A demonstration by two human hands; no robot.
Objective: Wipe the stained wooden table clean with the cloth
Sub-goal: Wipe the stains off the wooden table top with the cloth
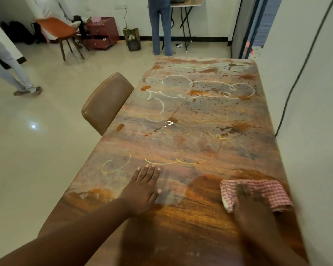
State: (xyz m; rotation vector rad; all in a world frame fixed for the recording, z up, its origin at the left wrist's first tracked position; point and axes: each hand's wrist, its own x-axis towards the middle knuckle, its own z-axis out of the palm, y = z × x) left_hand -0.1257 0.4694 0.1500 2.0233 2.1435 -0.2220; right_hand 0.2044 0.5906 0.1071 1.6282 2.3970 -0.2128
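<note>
The long wooden table (190, 223) runs away from me, streaked with yellow and white squiggles and brown splatter (233, 129) over its middle and far end. A darker, glossy patch lies near me. A red-and-white checked cloth (267, 191) lies near the table's right edge, and my right hand (250, 206) presses flat on top of it; the hand is motion-blurred. My left hand (142, 189) rests flat on the tabletop to the left, fingers straight, holding nothing.
A brown padded chair (106, 102) is tucked against the table's left side. A wall and a black cable (288, 96) run along the right. Two people stand on the tiled floor beyond, near an orange chair (60, 31), a red drawer unit and a folding table.
</note>
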